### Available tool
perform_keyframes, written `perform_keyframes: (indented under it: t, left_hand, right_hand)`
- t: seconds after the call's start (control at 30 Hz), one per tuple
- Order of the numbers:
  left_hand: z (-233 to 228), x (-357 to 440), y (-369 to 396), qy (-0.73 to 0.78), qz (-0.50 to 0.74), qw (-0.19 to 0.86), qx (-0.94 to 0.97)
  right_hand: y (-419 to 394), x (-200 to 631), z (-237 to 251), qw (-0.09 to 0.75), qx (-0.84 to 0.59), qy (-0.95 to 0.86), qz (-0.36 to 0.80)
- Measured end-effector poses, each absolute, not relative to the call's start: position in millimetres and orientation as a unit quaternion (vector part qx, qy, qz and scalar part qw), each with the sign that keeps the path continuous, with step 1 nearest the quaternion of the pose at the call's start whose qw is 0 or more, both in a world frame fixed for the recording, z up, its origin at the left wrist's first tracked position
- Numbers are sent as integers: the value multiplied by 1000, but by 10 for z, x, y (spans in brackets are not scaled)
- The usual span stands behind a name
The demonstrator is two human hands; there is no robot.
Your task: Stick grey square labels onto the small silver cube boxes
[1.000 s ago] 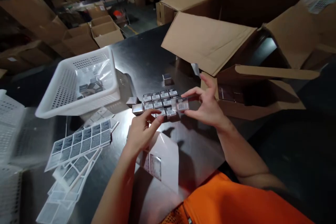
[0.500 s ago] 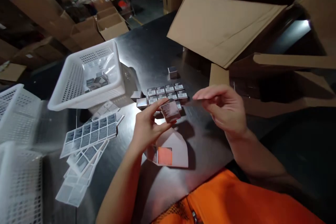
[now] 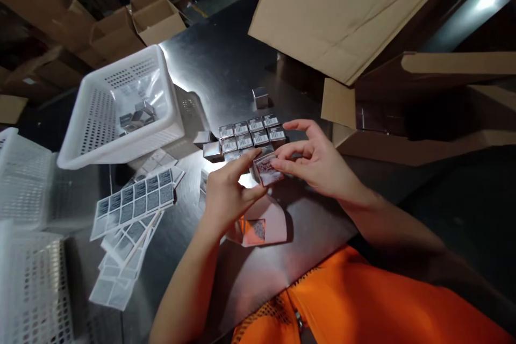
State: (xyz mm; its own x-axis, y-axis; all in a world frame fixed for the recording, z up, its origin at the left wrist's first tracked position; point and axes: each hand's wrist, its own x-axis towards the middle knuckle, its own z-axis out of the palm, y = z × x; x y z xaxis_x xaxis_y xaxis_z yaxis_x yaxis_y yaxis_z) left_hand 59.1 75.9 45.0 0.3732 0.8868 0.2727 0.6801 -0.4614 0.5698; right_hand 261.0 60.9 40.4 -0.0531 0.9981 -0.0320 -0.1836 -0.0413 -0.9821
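Observation:
My left hand (image 3: 228, 193) grips a small box (image 3: 269, 170) between thumb and fingers, its printed face turned up to me. Against the right part of that face rest the thumb and a finger of my right hand (image 3: 312, 158), the other fingers spread apart. Just beyond stand rows of small silvery boxes (image 3: 244, 141) with barcode labels on top. Below the held box lies a white piece with a rounded edge (image 3: 276, 220), holding a shiny square (image 3: 255, 231) that looks orange. Sheets of dark rectangular labels (image 3: 135, 199) fan out to the left.
A white perforated basket (image 3: 173, 113) with a few silvery boxes in clear plastic stands back left. More white baskets (image 3: 24, 183) line the left edge. One silvery box (image 3: 260, 98) sits apart. A large open carton (image 3: 342, 16) takes up the right back. Cartons (image 3: 157, 16) stand beyond the metal table.
My right hand has moved left, from a pinch in the air onto the held box, and its fingers have spread. The box's upturned face looks different, with a patchy dark print.

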Motion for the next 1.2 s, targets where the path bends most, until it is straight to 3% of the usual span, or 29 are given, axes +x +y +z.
perform_keyframes:
  t: [1.2]
  left_hand:
    - [426, 615, 762, 503, 271, 175, 802]
  right_hand:
    - [646, 2591, 385, 513, -459, -446, 572]
